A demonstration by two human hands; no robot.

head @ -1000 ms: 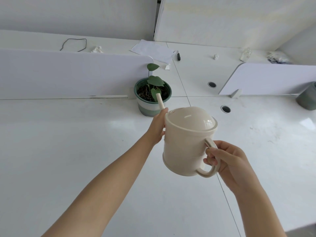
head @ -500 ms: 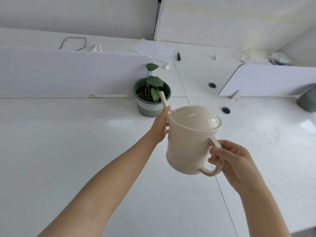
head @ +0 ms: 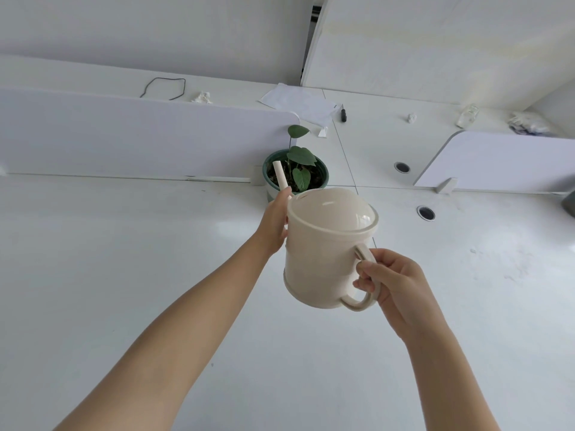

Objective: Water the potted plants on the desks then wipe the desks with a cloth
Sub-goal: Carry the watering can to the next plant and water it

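swung left since a second ago, the spout (head: 281, 178) hangs over the plant pot (head: 325, 169) just beyond the left hand (head: 273, 227), whose grip i cannot tell, while the right hand (head: 398, 284) clenches the handle (head: 362, 303) of the stiff, likely water-heavy watering can (head: 320, 253).

Lighting: bright, even, diffuse; source out of view. Glare: soft sheen on the desk (head: 233, 227) left of the watering can (head: 323, 259), small highlights on its domed top. Shadows: faint. Focus: sharp. Distortion: wide-angle bowing of the divider (head: 124, 135) towards the frame edges.
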